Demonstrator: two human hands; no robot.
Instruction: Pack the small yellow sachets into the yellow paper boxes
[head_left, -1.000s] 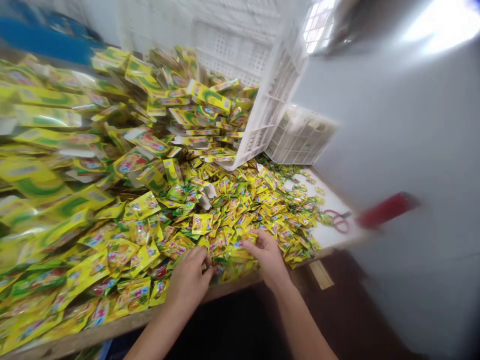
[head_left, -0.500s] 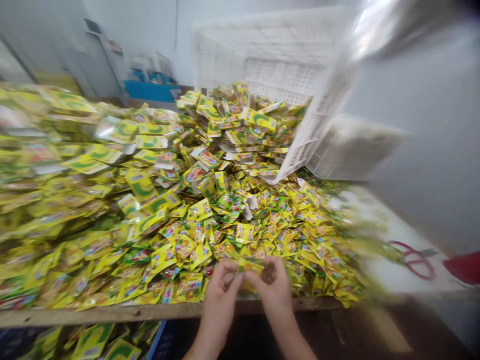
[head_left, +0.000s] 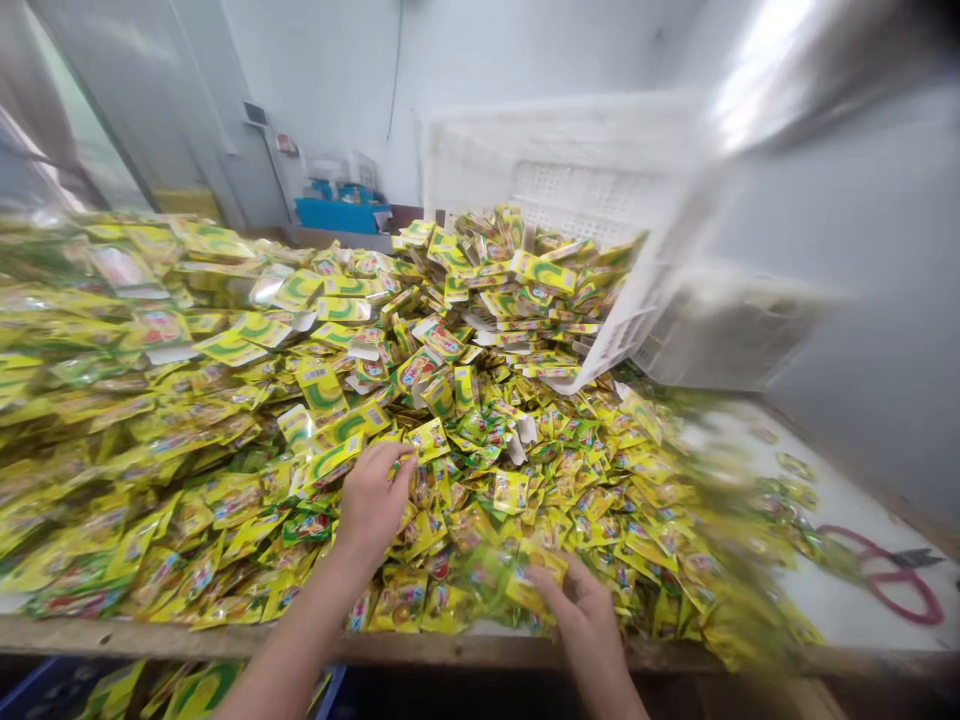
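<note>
My left hand (head_left: 375, 495) is over the heap, fingers bent and thumb slightly apart, with no held thing visible. Its fingertips are beside a small yellow sachet (head_left: 429, 440) and a yellow-green carton (head_left: 337, 462) lying on the pile. Nearer the front edge, my right hand (head_left: 581, 605) pinches a yellow sachet (head_left: 534, 582) between thumb and fingers. A blurred green-yellow patch shows just left of that sachet. Loose sachets (head_left: 405, 600) spread over the table all around both hands.
Small cartons (head_left: 322, 385) are heaped at left and back, spilling from a tipped white crate (head_left: 615, 345). Another white container (head_left: 735, 330) stands behind right. Red-handled scissors (head_left: 892, 580) lie on the right. Below the wooden edge (head_left: 420, 648) is a blue crate (head_left: 30, 690) with more packets.
My hands, together at the front edge before, are now apart. The left has gone forward and left onto the pile; the right has shifted slightly right with a sachet. The view has tilted up.
</note>
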